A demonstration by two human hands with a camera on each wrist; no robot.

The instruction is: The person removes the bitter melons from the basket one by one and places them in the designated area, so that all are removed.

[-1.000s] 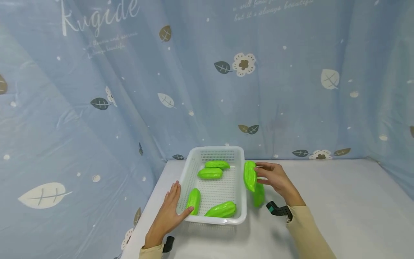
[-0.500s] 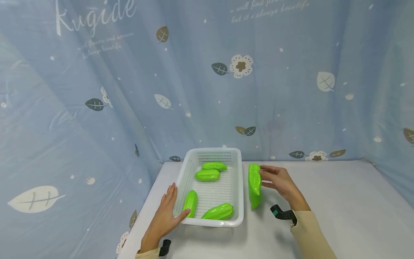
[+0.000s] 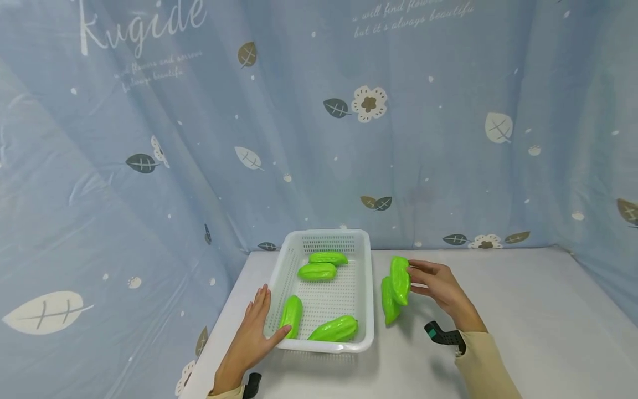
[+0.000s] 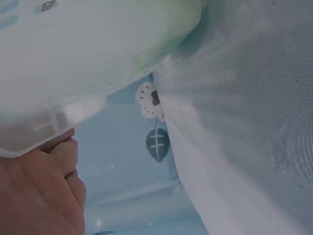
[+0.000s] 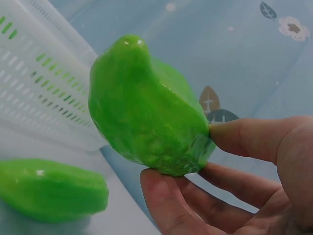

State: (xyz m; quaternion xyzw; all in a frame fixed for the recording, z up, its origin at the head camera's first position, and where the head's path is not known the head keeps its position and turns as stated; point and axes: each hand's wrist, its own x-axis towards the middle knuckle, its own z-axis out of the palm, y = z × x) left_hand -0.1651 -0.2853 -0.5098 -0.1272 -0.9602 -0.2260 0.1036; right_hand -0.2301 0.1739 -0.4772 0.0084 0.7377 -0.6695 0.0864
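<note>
My right hand (image 3: 438, 285) pinches a bright green, ridged, elongated fruit (image 3: 400, 280) between thumb and fingertips, to the right of a white perforated basket (image 3: 370, 299). In the right wrist view the held fruit (image 5: 146, 112) is tilted, its blunt tip upward. A second green fruit (image 3: 389, 305) lies on the table beside the basket, partly hidden by the held one. My left hand (image 3: 249, 332) rests at the basket's near left corner, fingers extended along its side and thumb at the near rim. Inside the basket are several similar fruits, including one (image 3: 333, 329) near the front.
A white table (image 3: 523, 310) extends to the right of the basket. Behind and at the left hangs a blue curtain (image 3: 299, 138) printed with leaves and flowers. Its lower part meets the table's back edge.
My right hand has carried the green fruit rightward, away from the basket's right rim and past the fruit on the table. The left hand stays at the basket; the head view has shifted slightly.
</note>
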